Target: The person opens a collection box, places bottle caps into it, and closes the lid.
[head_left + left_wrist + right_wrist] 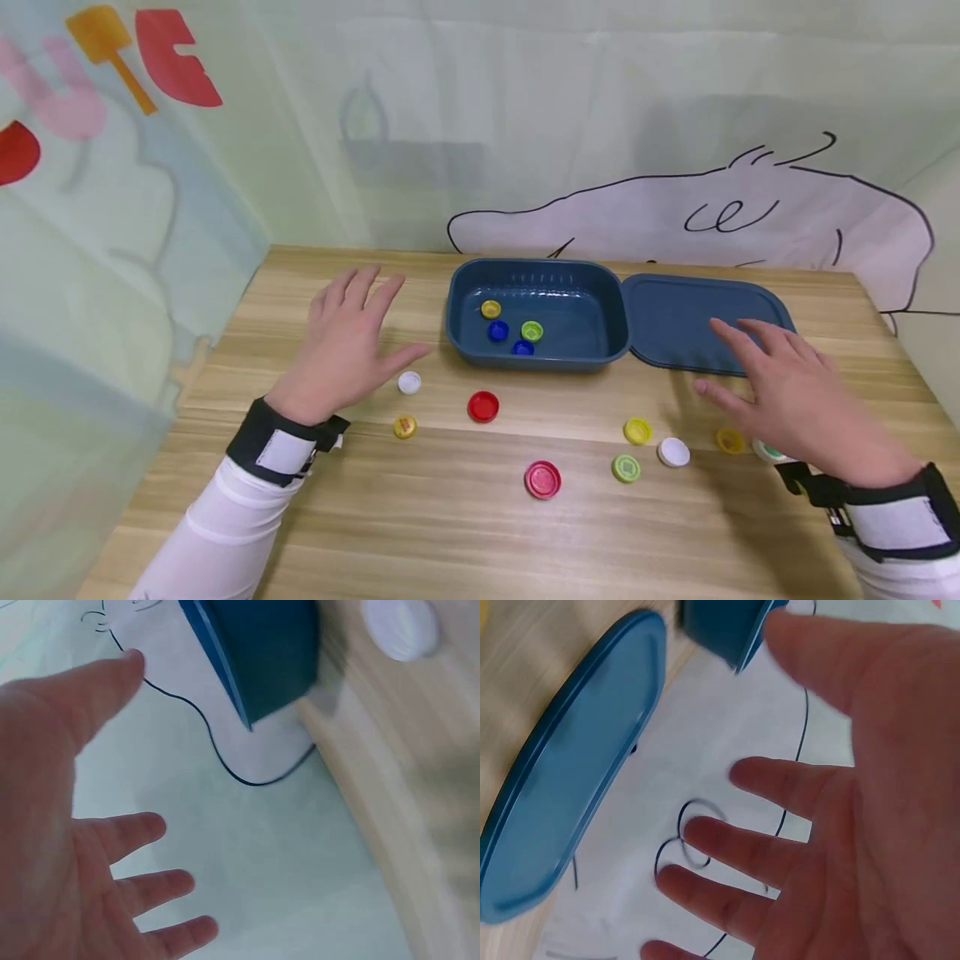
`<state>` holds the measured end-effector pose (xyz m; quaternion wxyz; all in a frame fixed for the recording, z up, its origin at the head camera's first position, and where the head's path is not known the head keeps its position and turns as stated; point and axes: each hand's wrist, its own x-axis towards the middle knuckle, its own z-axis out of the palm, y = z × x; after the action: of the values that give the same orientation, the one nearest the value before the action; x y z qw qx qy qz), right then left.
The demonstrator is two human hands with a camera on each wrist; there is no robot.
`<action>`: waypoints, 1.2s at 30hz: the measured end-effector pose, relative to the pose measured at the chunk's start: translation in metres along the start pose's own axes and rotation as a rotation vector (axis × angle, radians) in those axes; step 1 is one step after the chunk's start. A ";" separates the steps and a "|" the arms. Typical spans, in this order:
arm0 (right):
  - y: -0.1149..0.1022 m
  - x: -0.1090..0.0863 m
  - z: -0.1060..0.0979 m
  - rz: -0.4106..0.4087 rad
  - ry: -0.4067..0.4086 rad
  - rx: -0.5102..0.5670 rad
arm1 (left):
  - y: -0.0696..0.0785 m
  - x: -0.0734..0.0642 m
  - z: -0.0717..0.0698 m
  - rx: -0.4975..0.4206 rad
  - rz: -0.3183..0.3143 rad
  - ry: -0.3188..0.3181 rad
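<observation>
My left hand [341,346] hovers over the table left of the blue box, fingers spread and holding nothing. Just beside its thumb lies a white bottle cap [409,382], with an orange-yellow cap [405,427] nearer me. The right hand [795,392] is raised at the right with its fingers apart, also without anything in it. It overlaps the near edge of the flat blue lid [705,321] in the head view. Inside the blue box [540,363] sit a yellow cap [491,310], a green cap [532,331] and two blue caps [498,331].
Two red caps [483,407] lie in front of the box. To the right are a yellow cap [638,431], a light green cap [626,468], a white cap [673,452] and others near the right wrist. A printed cloth [540,100] hangs behind the table.
</observation>
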<state>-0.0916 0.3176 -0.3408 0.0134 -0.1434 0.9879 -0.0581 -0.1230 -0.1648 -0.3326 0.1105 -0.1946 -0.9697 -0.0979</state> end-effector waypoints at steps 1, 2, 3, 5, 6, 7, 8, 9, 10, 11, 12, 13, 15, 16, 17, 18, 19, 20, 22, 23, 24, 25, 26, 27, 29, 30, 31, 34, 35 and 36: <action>0.004 -0.001 0.000 0.005 -0.012 0.000 | -0.003 -0.002 0.001 -0.002 -0.008 0.002; 0.009 -0.002 0.000 0.015 -0.030 -0.003 | -0.006 -0.005 0.001 -0.003 -0.017 -0.001; 0.013 -0.003 0.000 0.030 -0.050 -0.006 | -0.009 -0.007 0.002 0.001 -0.026 -0.004; 0.022 -0.005 0.001 0.058 -0.094 -0.007 | -0.014 -0.011 0.004 0.011 -0.046 -0.015; 0.027 -0.005 0.002 0.073 -0.116 -0.005 | -0.016 -0.013 0.005 0.015 -0.057 -0.021; 0.031 -0.006 0.003 0.088 -0.134 -0.006 | -0.019 -0.016 0.007 0.017 -0.068 -0.030; 0.036 -0.007 0.004 0.100 -0.148 -0.006 | -0.021 -0.018 0.008 0.021 -0.079 -0.039; 0.040 -0.008 0.005 0.107 -0.157 -0.002 | -0.023 -0.020 0.009 0.024 -0.090 -0.046; 0.044 -0.008 0.006 0.112 -0.171 0.000 | -0.025 -0.022 0.011 0.023 -0.101 -0.053; 0.048 -0.009 0.007 0.115 -0.181 0.001 | -0.027 -0.023 0.012 0.023 -0.113 -0.059; 0.051 -0.009 0.008 0.120 -0.195 0.003 | -0.029 -0.025 0.013 0.023 -0.124 -0.065; 0.054 -0.009 0.010 0.125 -0.213 0.009 | -0.030 -0.027 0.015 0.024 -0.134 -0.074; 0.059 -0.009 0.014 0.136 -0.249 0.016 | -0.033 -0.029 0.017 0.026 -0.152 -0.087; 0.061 -0.009 0.016 0.141 -0.266 0.016 | -0.034 -0.030 0.018 0.024 -0.158 -0.092; 0.062 -0.009 0.018 0.145 -0.276 0.017 | -0.035 -0.031 0.020 0.022 -0.165 -0.099; 0.063 -0.009 0.021 0.147 -0.285 0.016 | -0.036 -0.032 0.021 0.020 -0.169 -0.107; 0.064 -0.009 0.024 0.144 -0.283 0.015 | -0.036 -0.032 0.022 0.017 -0.174 -0.113; 0.065 -0.009 0.026 0.139 -0.280 0.010 | -0.037 -0.033 0.024 0.015 -0.177 -0.119; 0.066 -0.010 0.030 0.138 -0.284 -0.002 | -0.037 -0.033 0.026 0.010 -0.184 -0.133; 0.067 -0.010 0.032 0.140 -0.289 -0.009 | -0.037 -0.033 0.028 0.008 -0.187 -0.139; 0.067 -0.011 0.033 0.143 -0.297 -0.017 | -0.037 -0.033 0.029 0.008 -0.190 -0.144; 0.067 -0.011 0.034 0.150 -0.303 -0.025 | -0.037 -0.033 0.030 0.007 -0.192 -0.150; 0.067 -0.011 0.035 0.159 -0.313 -0.034 | -0.037 -0.033 0.030 0.008 -0.194 -0.156; 0.067 -0.011 0.035 0.164 -0.322 -0.041 | -0.037 -0.033 0.031 0.007 -0.196 -0.161; 0.067 -0.011 0.035 0.162 -0.325 -0.050 | -0.037 -0.033 0.032 0.010 -0.200 -0.170; 0.067 -0.010 0.035 0.159 -0.326 -0.053 | -0.037 -0.033 0.033 0.010 -0.201 -0.175; 0.066 -0.010 0.034 0.156 -0.325 -0.053 | -0.037 -0.033 0.033 0.009 -0.202 -0.178; 0.064 -0.010 0.032 0.135 -0.321 -0.050 | -0.037 -0.033 0.034 0.009 -0.202 -0.184; 0.062 -0.010 0.030 0.128 -0.318 -0.051 | -0.037 -0.033 0.034 0.008 -0.201 -0.185; 0.060 -0.010 0.028 0.120 -0.312 -0.052 | -0.037 -0.033 0.034 0.007 -0.201 -0.186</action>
<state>-0.0979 0.3744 -0.3762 0.1662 -0.0917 0.9818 -0.0086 -0.1143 -0.2020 -0.3793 0.0106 -0.1045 -0.9907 -0.0865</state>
